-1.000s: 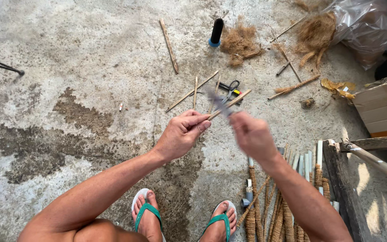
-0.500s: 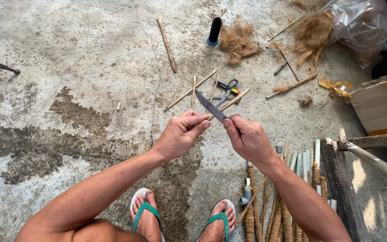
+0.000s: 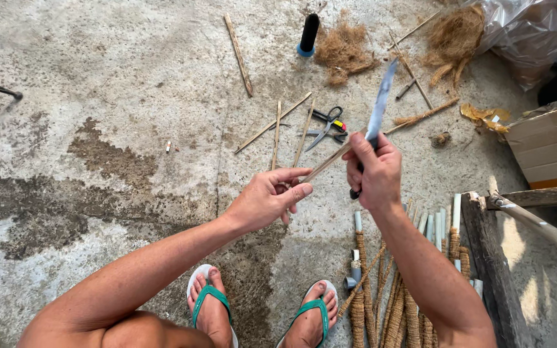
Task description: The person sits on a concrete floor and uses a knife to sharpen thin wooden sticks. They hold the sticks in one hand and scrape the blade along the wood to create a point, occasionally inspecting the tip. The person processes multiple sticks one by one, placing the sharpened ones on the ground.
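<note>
My left hand (image 3: 271,197) pinches the near end of a thin bamboo stick (image 3: 330,159) that slants up to the right. My right hand (image 3: 375,173) grips the dark handle of a knife (image 3: 380,106); its long blade points up and away, and its base meets the stick's far end. Both hands hover over the concrete floor (image 3: 117,84), above my feet in green flip-flops (image 3: 209,298).
Loose bamboo sticks (image 3: 238,45), scissors (image 3: 327,125), a black spool (image 3: 308,33) and coir fibre clumps (image 3: 345,49) lie ahead. A plastic bag of fibre (image 3: 504,29) and a cardboard box (image 3: 552,142) sit at right. Fibre-wrapped sticks (image 3: 394,303) lie by a wooden beam (image 3: 491,258).
The knife blade has swung from pointing left across the stick to pointing upward. My right hand has shifted slightly right; my left hand holds about the same place.
</note>
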